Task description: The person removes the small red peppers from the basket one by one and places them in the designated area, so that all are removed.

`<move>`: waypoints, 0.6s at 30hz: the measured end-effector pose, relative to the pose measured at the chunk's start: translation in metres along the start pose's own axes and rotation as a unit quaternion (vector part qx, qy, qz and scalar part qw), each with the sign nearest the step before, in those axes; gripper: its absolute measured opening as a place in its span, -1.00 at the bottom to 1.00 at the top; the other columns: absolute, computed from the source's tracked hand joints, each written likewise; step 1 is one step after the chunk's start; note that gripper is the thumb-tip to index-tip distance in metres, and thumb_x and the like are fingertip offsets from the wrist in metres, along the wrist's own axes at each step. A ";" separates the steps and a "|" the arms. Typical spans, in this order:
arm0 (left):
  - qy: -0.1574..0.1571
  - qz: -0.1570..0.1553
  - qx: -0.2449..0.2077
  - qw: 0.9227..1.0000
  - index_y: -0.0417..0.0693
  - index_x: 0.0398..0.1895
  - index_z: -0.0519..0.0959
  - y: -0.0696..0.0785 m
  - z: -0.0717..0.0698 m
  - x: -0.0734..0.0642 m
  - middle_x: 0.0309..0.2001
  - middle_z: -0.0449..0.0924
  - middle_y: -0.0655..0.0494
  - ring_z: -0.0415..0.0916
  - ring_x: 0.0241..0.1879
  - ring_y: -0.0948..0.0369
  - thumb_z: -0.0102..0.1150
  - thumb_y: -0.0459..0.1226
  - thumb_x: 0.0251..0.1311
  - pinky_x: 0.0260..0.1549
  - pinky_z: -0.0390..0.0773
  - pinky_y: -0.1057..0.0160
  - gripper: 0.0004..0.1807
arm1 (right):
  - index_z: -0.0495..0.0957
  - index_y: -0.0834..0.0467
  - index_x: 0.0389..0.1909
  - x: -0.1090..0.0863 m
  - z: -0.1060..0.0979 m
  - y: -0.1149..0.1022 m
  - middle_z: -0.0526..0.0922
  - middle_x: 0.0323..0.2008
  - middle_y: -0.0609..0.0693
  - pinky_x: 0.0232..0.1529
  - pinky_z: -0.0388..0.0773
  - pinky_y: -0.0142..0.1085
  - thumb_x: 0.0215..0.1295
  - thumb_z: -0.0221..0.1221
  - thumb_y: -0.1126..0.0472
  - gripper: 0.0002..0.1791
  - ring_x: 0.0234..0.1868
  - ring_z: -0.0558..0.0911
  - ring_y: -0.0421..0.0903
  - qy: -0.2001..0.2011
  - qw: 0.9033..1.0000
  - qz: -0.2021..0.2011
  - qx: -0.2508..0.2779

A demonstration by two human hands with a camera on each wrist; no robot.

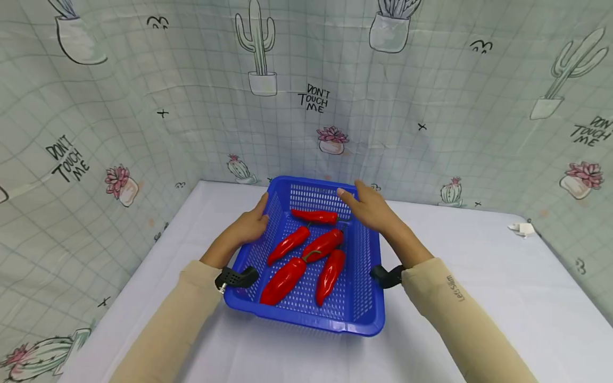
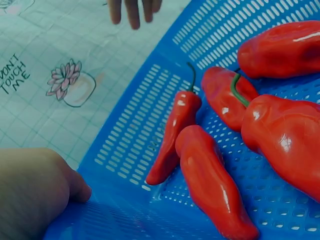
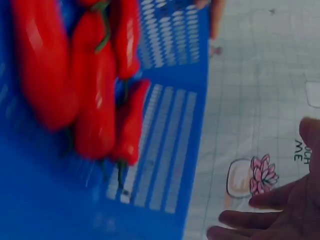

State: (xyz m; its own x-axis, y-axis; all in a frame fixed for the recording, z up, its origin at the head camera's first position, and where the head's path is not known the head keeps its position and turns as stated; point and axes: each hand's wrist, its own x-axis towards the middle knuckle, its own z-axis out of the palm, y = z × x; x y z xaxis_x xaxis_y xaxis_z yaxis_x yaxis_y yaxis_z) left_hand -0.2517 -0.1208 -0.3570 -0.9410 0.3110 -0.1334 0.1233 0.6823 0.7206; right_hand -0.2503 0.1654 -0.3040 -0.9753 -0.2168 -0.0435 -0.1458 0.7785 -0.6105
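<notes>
Mostly hidden behind the blue basket's (image 1: 306,319) left wall: the fingers of the left hand (image 1: 248,226), thumb over the rim, pinching the wall. In the left wrist view, cut off at the frame's edge except for the thumb side. Straight-fingered and slightly spread: the right hand (image 1: 367,207), at the far right corner. Hard to judge from the head view whether touching the rim; in the right wrist view, just beside it, with a strip of backdrop showing between. Inside the basket, lying in the middle of the tabletop area: five red peppers (image 1: 323,244) at various angles, some with green stems, some overlapping. Blurred in the right wrist view and partly cut off at its top; likewise cropped at the right edge in the left wrist view. Cannot tell whether resting flat underneath, the base being out of sight. Under and around the basket, a white tabletop (image 1: 455,266), softly shadowed near the front. At its right end, a small white scrap (image 1: 522,229), too small to identify. Behind and to both sides, a creased, grid-patterned backdrop (image 1: 287,127) with drawn cacti, potted succulents and "DON'T TOUCH ME" lettering.
</notes>
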 end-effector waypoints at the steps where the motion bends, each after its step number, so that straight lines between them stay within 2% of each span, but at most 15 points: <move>1: -0.001 0.001 0.000 1.000 -0.17 0.57 -0.35 0.000 0.000 0.000 0.35 0.18 -0.56 0.67 -0.25 -0.24 -0.36 -0.31 0.48 -0.44 0.67 -0.07 -0.30 | -0.01 0.41 0.48 0.001 0.001 -0.001 0.13 0.45 0.40 0.40 0.08 0.20 0.54 -0.25 -0.18 -0.18 0.47 0.13 0.35 -0.006 1.000 0.007 0.029; 3: -0.001 0.003 0.002 1.000 -0.17 0.57 -0.35 0.001 0.001 0.000 0.34 0.19 -0.57 0.67 -0.26 -0.24 -0.36 -0.31 0.48 -0.45 0.67 -0.07 -0.30 | -0.02 0.40 0.49 0.002 0.002 -0.004 0.15 0.44 0.39 0.41 0.13 0.14 0.56 -0.32 -0.19 -0.19 0.46 0.17 0.32 -0.025 0.993 0.032 0.112; 4: -0.001 0.003 0.002 1.000 -0.16 0.57 -0.35 0.001 0.001 0.000 0.34 0.19 -0.57 0.68 -0.27 -0.24 -0.36 -0.31 0.48 -0.45 0.67 -0.07 -0.30 | -0.04 0.41 0.49 0.002 0.003 -0.005 0.15 0.45 0.39 0.41 0.14 0.10 0.56 -0.36 -0.19 -0.19 0.46 0.18 0.31 -0.037 0.986 0.046 0.159; 6: 0.000 0.003 0.002 1.000 -0.16 0.57 -0.34 0.001 0.000 0.000 0.34 0.18 -0.56 0.68 -0.27 -0.23 -0.36 -0.30 0.48 -0.46 0.67 -0.07 -0.30 | -0.12 0.44 0.50 0.004 0.005 -0.006 0.11 0.45 0.42 0.42 0.15 0.04 0.57 -0.43 -0.19 -0.17 0.46 0.18 0.30 -0.063 0.962 0.071 0.255; 8: 0.000 0.002 0.002 1.000 -0.15 0.57 -0.35 0.001 0.000 0.000 0.34 0.18 -0.56 0.68 -0.29 -0.22 -0.37 -0.30 0.48 -0.47 0.67 -0.06 -0.30 | -0.23 0.46 0.49 0.007 0.007 -0.006 0.05 0.45 0.46 0.41 0.18 0.03 0.57 -0.46 -0.21 -0.14 0.45 0.18 0.34 -0.083 0.932 0.104 0.337; 12: 0.001 0.001 0.003 1.000 -0.15 0.57 -0.36 0.000 0.001 0.001 0.34 0.19 -0.57 0.68 -0.32 -0.21 -0.37 -0.30 0.48 -0.49 0.67 -0.04 -0.29 | -0.27 0.47 0.49 0.012 0.013 -0.003 0.04 0.45 0.48 0.40 0.17 0.04 0.54 -0.47 -0.26 -0.08 0.44 0.19 0.35 -0.099 0.888 0.144 0.425; 16: 0.002 -0.003 0.006 1.000 -0.14 0.57 -0.36 0.000 0.001 0.001 0.34 0.18 -0.57 0.68 -0.29 -0.22 -0.37 -0.30 0.48 -0.48 0.67 -0.06 -0.29 | -0.30 0.47 0.49 0.016 0.019 -0.002 0.01 0.45 0.50 0.41 0.15 0.03 0.51 -0.50 -0.29 -0.05 0.44 0.18 0.36 -0.112 0.856 0.161 0.478; 18: 0.002 -0.002 0.008 1.000 -0.15 0.57 -0.36 0.000 0.001 0.001 0.34 0.18 -0.57 0.67 -0.28 -0.22 -0.38 -0.29 0.48 -0.47 0.67 -0.06 -0.29 | -0.30 0.47 0.49 0.017 0.023 -0.002 0.02 0.44 0.51 0.42 0.14 0.03 0.50 -0.49 -0.31 -0.04 0.44 0.18 0.36 -0.115 0.844 0.170 0.496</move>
State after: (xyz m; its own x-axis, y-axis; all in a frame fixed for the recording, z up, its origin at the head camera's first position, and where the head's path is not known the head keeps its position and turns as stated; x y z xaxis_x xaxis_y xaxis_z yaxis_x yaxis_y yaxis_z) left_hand -0.2524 -0.1196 -0.3575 -0.9431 0.3047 -0.1332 0.1244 0.6947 0.7084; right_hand -0.2624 0.1472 -0.3215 -0.8578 -0.2776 -0.4325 0.4581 -0.0317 -0.8883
